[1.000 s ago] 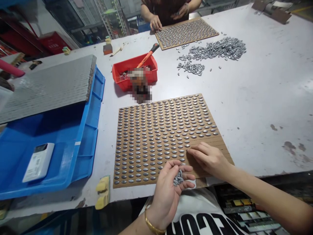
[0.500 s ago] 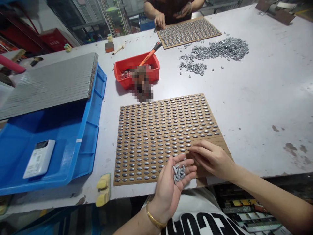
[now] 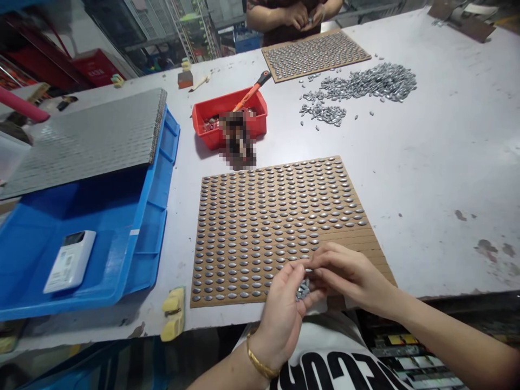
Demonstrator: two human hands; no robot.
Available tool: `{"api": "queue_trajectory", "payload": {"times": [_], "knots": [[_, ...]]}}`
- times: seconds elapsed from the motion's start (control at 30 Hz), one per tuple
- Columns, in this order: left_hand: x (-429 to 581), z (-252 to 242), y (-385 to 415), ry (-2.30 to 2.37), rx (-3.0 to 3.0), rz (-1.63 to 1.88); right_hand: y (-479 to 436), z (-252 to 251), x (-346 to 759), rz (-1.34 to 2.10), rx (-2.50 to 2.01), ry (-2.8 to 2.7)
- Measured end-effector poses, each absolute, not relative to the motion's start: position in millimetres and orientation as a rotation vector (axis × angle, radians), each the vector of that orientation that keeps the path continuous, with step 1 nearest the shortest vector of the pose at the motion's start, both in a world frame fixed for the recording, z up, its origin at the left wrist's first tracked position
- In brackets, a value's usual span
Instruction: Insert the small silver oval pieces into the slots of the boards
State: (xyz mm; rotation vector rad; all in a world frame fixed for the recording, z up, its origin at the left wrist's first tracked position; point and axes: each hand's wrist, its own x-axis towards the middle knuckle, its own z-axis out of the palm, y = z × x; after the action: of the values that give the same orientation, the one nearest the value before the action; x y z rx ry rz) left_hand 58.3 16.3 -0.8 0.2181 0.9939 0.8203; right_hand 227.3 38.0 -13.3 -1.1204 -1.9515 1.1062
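Observation:
My left hand (image 3: pixel 284 303), palm up with fingers curled in, holds a small heap of silver spindle-shaped metal pieces (image 3: pixel 303 290). My right hand (image 3: pixel 345 273) meets it at the fingertips. Its thumb and fingers are pinched together, and what lies between them is mostly hidden. Under both hands lies a brown grooved cardboard sheet (image 3: pixel 365 246), set with rows of the same pieces. The rows cover its left and upper parts; bare grooves show at its lower right, beside my right hand.
A loose heap of pieces (image 3: pixel 368 84) lies farther back. A red bin (image 3: pixel 211 138) holds an orange-handled tool (image 3: pixel 246 98). At left, a blue tray (image 3: pixel 134 254) holds a white box (image 3: pixel 71 260); grey sheets (image 3: pixel 93 141) rest across it. Opposite, a person works behind another filled sheet (image 3: pixel 317 54).
My right hand has moved from the sheet to my left hand's fingertips. My left fingers have curled over the pieces. The person opposite has brought both hands together off their sheet.

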Motion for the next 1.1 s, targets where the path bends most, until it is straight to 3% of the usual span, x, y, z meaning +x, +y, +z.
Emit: {"api": "queue_trajectory", "payload": {"times": [0.17, 0.43, 0.83, 1.1], "knots": [[57, -5, 15, 1.051, 0.349, 0.750, 29, -12, 229, 1.283, -1.150, -1.764], [64, -9, 8, 1.027, 0.305, 0.704, 6, -27, 235, 0.637, -0.942, -2.169], [62, -1, 3, 1.048, 0.157, 0.755, 34, -54, 256, 0.321, -1.135, -2.443], [62, -5, 1, 1.041, 0.150, 0.760, 38, -54, 253, 0.294, -1.138, -2.517]]}}
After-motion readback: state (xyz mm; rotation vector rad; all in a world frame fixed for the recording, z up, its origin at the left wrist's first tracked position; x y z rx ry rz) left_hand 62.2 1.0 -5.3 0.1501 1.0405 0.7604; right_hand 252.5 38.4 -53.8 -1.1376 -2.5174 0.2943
